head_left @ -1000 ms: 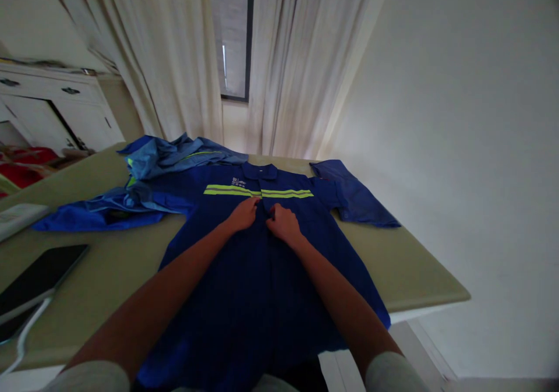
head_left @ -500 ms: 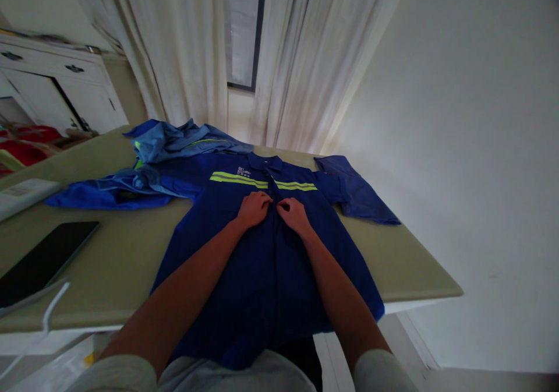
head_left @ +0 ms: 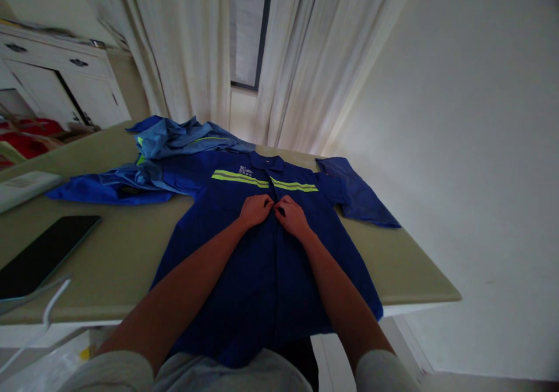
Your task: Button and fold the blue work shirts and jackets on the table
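A dark blue work shirt [head_left: 244,275] with yellow-green reflective stripes lies front up on the table, its collar pointing away from me. My left hand [head_left: 257,210] and my right hand [head_left: 292,214] meet at the middle of its front, just below the chest stripes. Both are closed, fingertips pinching the front placket [head_left: 274,246] of the shirt from either side. Whatever small fastening sits between the fingertips is too hidden to make out. White lettering [head_left: 244,171] shows above the stripe on the left.
Crumpled blue garments [head_left: 183,138] lie at the back left of the table [head_left: 419,275], and a folded blue cloth [head_left: 362,194] lies at the right. A black tablet [head_left: 48,255], a white cable [head_left: 50,307] and a white box [head_left: 26,188] are on the left.
My right hand has shifted slightly left and down, so its fingertips now come closer to those of my left hand. The shirt stays in place.
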The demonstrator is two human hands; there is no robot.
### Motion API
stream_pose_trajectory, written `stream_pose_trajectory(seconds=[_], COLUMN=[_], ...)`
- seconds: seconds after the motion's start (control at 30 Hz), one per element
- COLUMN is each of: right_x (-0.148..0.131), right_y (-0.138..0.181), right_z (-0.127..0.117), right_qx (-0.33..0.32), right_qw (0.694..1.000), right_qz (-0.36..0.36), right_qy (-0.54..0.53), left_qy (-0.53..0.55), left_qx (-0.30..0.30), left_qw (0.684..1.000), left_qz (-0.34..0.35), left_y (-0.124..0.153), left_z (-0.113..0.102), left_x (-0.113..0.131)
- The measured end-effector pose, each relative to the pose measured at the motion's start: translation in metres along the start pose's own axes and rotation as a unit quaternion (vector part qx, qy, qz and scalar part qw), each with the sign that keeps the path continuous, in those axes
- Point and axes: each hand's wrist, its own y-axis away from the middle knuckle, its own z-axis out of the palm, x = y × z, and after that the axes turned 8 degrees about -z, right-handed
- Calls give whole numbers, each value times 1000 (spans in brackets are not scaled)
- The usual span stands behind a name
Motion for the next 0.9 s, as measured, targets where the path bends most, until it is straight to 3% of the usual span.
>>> stream_pose_trajectory(seconds=[0.23,0.4,0.53,0.67,0.73,0.8,0.9], right_x=[6,12,19,6,-10,-28,-44], right_y=[-3,-3,-6,-4,4,17,36], right_z=[4,11,8,-12,-21,-25,-20], right_qx=[-6,69,80,116,95,20,-50], right_qw=[999,995,990,989,994,999,998], right_qz=[-23,44,78,41,7,-19,6], right_qy=[-37,-65,-81,-76,-59,-45,-37], left_qy=[29,82,11,-96,-132,-148,-143], left_qx=[30,-2,-17,-10,-25,-40,-13], left_qw=[999,997,997,988,982,978,981], left_qz=[-32,3,72,121,137,140,132], left_y=[2,-2,-1,-6,-14,-22,-27], left_z=[7,3,6,10,11,10,7], left_x=[3,-4,-7,-9,-10,-11,-11])
